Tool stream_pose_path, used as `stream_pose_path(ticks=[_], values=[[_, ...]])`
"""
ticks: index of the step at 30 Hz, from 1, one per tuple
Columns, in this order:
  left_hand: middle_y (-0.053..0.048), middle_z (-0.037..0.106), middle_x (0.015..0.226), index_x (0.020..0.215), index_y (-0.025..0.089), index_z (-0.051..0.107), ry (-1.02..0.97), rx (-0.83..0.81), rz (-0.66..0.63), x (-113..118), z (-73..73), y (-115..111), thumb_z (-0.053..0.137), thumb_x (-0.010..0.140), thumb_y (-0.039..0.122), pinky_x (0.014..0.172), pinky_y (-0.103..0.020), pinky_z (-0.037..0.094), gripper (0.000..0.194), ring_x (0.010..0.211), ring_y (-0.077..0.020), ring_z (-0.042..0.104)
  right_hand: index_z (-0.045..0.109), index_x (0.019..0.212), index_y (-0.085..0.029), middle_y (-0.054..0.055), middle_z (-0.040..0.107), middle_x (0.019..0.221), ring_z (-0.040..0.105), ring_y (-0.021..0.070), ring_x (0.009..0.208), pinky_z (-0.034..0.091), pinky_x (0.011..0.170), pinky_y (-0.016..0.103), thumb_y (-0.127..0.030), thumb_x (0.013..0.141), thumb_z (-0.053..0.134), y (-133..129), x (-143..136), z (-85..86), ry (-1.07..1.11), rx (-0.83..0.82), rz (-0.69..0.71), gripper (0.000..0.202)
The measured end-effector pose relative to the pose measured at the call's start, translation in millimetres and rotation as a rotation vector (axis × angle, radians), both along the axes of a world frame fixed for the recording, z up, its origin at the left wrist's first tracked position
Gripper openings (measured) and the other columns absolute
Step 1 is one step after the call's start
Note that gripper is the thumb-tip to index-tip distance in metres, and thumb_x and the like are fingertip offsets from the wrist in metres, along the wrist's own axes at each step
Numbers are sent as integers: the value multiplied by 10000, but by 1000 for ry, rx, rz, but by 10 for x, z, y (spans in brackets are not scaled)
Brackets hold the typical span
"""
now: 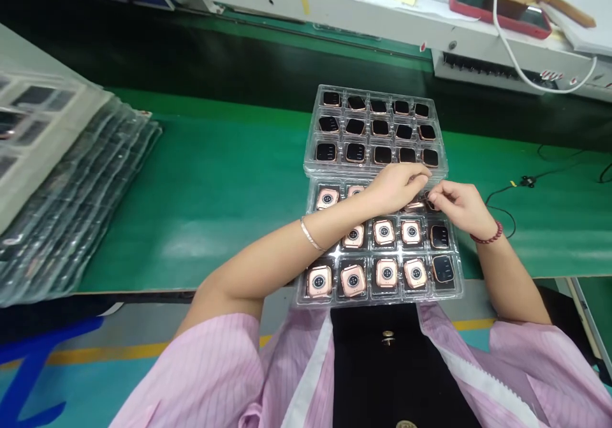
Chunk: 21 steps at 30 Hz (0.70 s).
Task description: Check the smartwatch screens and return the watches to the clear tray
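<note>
Two clear plastic trays of smartwatch cases without straps lie end to end before me. In the near tray (377, 302), most cases, such as this rose-gold smartwatch (352, 280), lie back up with round sensors showing; those in the right column lie dark screen up. My left hand (399, 185) reaches across its back row, fingers bent close together, their grip hidden. At the back right corner, my right hand (459, 206) pinches with thumb and forefinger at the edge of a dark-screened smartwatch (433, 203). A tilted rose-gold case (414, 206) shows just under my left hand.
The far tray (375, 170) holds several smartwatches screen up. Stacked clear trays (119, 179) stand at the left on the green mat (215, 185). A thin black cable (527, 181) lies at right. Above the bench, a shelf (373, 16) carries papers, a red-cased phone (500, 10) and a white cable (507, 39).
</note>
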<state>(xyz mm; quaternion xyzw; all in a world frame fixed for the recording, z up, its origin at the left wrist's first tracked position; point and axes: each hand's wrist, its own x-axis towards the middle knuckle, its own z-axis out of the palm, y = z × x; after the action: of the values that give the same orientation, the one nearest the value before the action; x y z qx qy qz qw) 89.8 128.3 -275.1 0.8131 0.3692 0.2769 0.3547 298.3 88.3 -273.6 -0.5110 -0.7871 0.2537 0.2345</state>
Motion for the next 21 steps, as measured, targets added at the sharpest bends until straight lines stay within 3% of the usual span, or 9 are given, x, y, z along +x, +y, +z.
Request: stream_pose_path(ticks=[3,5,8,11,15,18,21], values=[[-105,755,1192,1464,157,555,167,-34,-113,-91,105,-42,600,944,274,920,-366,537,535,1072,-250,703,619,745,-197,5,635,619,528,146,553,372,578,269,-353,931,553,36,10,-56,-62,60,-128,251],[-111,759,1170,1512,166,506,273,-1,-120,-133,70,-67,635,896,208,902,-378,536,631,1053,-265,707,619,741,-200,8,645,620,534,154,559,357,585,279,-343,919,560,45,22,-79,-170,68,-146,237],[-80,785,1023,1417,170,611,269,15,-37,-146,-93,-77,573,893,116,882,-368,533,528,952,-235,724,637,752,-205,20,698,684,590,172,617,368,614,288,-328,922,558,39,42,-85,-245,46,-110,225],[-41,786,914,1333,185,679,166,-1,7,-133,-230,-64,569,907,132,841,-337,537,443,842,-197,724,651,766,-207,24,727,733,621,179,652,384,627,289,-312,922,568,49,44,-108,-243,53,-68,205],[-27,793,942,1277,237,722,141,54,-27,-125,-272,-58,577,917,151,856,-341,543,397,882,-204,733,666,779,-203,40,730,753,645,202,696,398,635,297,-288,913,589,75,16,-144,-285,225,-158,176],[-42,792,1056,1237,243,744,171,76,-16,-128,-269,-65,570,926,165,910,-368,548,364,982,-225,733,665,785,-200,44,714,741,626,189,670,410,626,293,-283,916,600,-43,4,-62,-230,353,-222,169],[-94,749,1171,1225,191,747,223,103,5,-132,-266,-67,557,936,177,962,-397,537,346,1081,-260,704,659,777,-203,16,683,695,587,151,601,415,600,268,-280,926,611,-315,3,72,-175,229,-13,175]])
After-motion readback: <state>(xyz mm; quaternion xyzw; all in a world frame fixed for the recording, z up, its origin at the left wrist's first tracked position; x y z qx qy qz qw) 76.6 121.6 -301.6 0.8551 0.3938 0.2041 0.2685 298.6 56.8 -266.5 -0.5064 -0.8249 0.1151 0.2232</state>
